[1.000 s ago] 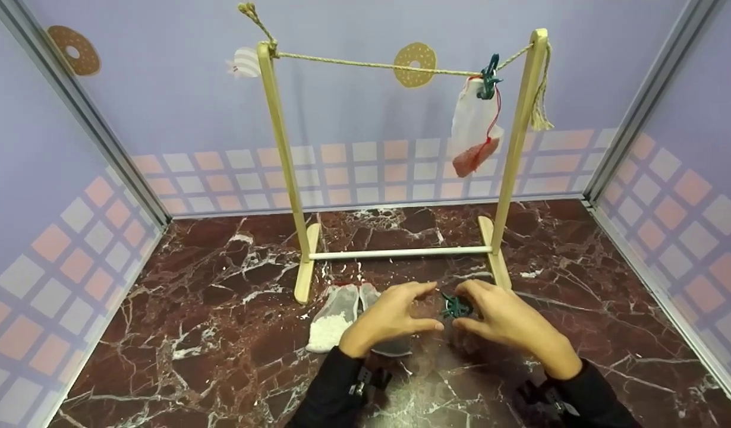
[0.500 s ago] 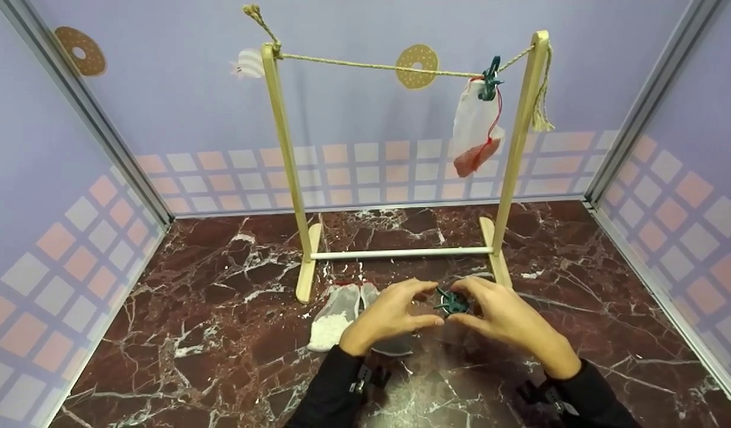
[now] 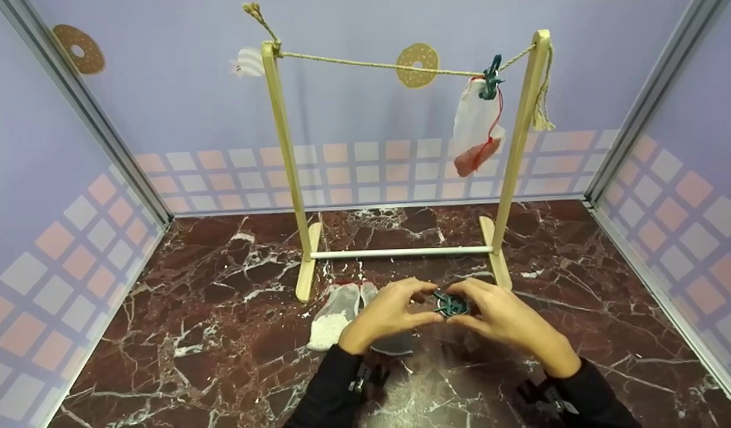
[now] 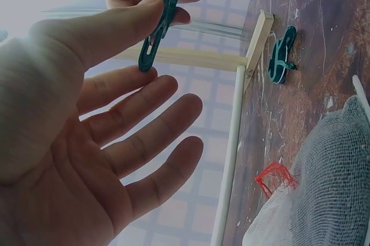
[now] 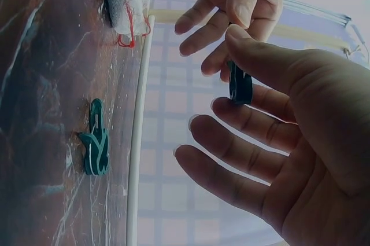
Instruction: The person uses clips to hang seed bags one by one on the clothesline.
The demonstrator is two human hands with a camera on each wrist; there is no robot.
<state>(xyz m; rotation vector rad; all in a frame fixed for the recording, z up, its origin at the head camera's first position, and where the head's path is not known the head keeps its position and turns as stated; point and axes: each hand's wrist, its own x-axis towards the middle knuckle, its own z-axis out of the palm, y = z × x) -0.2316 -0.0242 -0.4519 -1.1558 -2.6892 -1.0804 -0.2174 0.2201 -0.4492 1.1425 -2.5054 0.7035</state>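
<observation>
**Standing across a dark table (image 3: 223, 380), a wooden rack (image 3: 288, 148) with a rope (image 3: 365, 63)**

Near the rope's right end hangs a mesh bag (image 3: 469, 110) with something pink inside, fastened by a dark green peg (image 3: 490, 83). Nearer, towards the left, lie a white-filled bag (image 3: 328, 333) and a grey bag (image 3: 395, 345). The left hand's side largely hides the grey one from the head camera; the left wrist view brings its weave up close.

At the near middle, the left hand (image 3: 389, 312) and right hand (image 3: 496, 312) meet, each with thumb and forefinger pinching one green clip (image 4: 166, 17), their other fingers spread loosely. From the head this is just a green cluster; both wrist views show that clip raised, and a separate loose clip (image 5: 95, 147) lying on the table, right of the bags.
</observation>
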